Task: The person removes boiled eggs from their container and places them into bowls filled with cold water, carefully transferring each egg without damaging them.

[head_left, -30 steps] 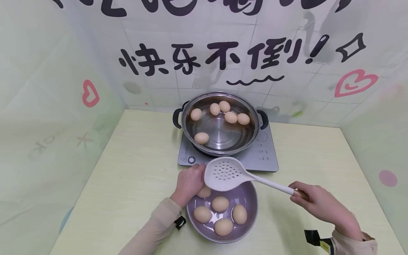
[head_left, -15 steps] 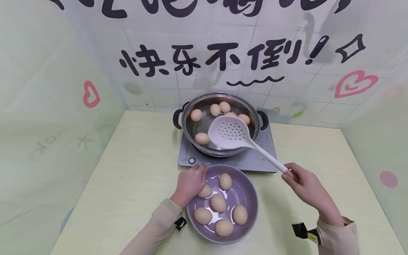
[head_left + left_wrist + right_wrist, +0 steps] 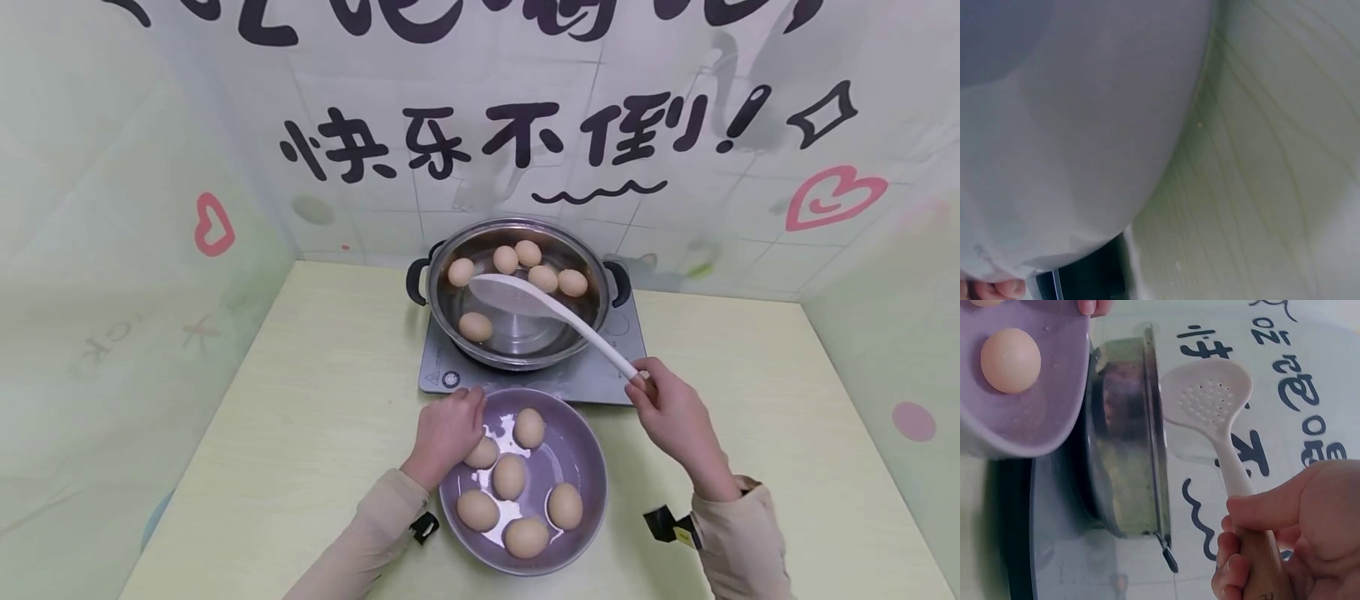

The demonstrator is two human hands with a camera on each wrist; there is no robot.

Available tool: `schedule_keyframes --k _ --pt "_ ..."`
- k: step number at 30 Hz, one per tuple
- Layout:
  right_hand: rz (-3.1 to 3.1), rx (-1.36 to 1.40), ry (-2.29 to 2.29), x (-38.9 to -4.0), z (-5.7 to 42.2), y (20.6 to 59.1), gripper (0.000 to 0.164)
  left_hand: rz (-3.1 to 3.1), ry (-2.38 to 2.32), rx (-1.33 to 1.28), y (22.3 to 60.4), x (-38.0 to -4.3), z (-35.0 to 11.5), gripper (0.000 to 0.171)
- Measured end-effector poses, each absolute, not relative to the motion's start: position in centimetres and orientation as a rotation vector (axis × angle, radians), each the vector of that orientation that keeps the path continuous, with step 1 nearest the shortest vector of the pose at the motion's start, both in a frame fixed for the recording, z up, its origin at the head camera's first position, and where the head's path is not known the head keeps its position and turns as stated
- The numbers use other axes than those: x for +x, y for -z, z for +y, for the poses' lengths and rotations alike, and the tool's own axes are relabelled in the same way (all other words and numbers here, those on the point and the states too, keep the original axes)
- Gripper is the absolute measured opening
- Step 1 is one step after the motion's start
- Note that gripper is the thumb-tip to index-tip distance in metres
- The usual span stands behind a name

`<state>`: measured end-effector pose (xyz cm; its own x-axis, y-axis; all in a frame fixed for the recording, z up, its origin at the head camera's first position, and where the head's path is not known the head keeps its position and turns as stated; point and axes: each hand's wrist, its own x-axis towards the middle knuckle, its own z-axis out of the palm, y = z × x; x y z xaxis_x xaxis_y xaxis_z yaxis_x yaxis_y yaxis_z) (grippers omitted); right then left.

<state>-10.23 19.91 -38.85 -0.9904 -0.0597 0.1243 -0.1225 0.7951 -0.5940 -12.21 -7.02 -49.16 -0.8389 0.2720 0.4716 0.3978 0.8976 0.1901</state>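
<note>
My right hand [image 3: 678,418] grips the wooden handle of a white slotted spoon [image 3: 1210,394], whose tilted head is over the steel pot [image 3: 517,363] in the head view. Several brown eggs [image 3: 476,327] lie in the pot. Below it stands a purple bowl [image 3: 592,467] holding several eggs [image 3: 526,537]. My left hand [image 3: 448,433] holds the bowl's upper left rim, beside one egg that it partly hides. In the left wrist view the bowl's outer wall [image 3: 1097,125] fills much of the picture, with fingertips [image 3: 1010,289] at the lower left corner.
A grey induction cooker [image 3: 600,385] carries the pot, which has black side handles [image 3: 417,280]. Behind it rises a wall sheet [image 3: 360,75] with black lettering. The light wooden table [image 3: 322,358] extends to both sides.
My right hand has moved left and away from me, taking the slotted spoon from above the bowl to over the pot. The spoon head has tilted. An egg has appeared near the bowl's far rim, uncovered.
</note>
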Motion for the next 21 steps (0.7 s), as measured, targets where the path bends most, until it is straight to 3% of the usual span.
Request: schedule_keyframes --k 21 --pt "-2.899 0.225 -0.743 -12.2 18.0 39.6 0.020 -2.632 0.405 -0.483 49.1 -12.2 -7.1 0.013"
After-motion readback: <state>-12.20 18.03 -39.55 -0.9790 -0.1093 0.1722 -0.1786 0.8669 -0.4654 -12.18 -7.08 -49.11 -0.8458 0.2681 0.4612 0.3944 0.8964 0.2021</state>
